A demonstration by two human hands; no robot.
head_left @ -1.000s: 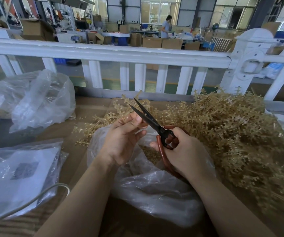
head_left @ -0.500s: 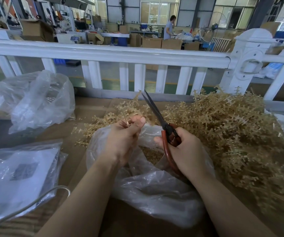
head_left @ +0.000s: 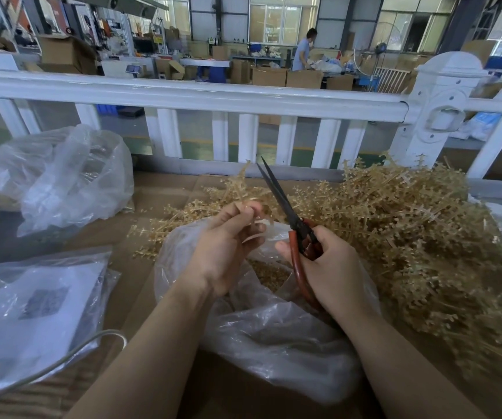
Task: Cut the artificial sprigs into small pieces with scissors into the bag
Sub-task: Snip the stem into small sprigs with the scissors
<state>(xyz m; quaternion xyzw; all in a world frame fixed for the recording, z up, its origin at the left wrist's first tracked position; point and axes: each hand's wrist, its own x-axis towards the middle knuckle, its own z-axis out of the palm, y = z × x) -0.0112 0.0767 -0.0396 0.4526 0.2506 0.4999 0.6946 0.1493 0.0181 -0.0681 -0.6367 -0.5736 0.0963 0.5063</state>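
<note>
My right hand (head_left: 331, 267) grips red-handled scissors (head_left: 286, 207) whose dark blades are together and point up and away. My left hand (head_left: 228, 246) pinches a small tan sprig piece (head_left: 254, 235) between thumb and fingers, just left of the scissors. Both hands hover over an open clear plastic bag (head_left: 274, 337) with cut tan bits (head_left: 268, 273) inside. A big heap of tan artificial sprigs (head_left: 410, 237) lies to the right and behind the bag.
The cardboard-covered table (head_left: 159, 192) runs up to a white railing (head_left: 213, 98). A crumpled clear bag (head_left: 62, 176) sits at far left; a bagged white sheet (head_left: 26, 313) and a grey cable (head_left: 62, 364) lie near left. A person stands far off.
The scissor blades have closed and swung from leaning left to pointing more upright. My left hand has curled tighter on the sprig piece and stayed over the bag.
</note>
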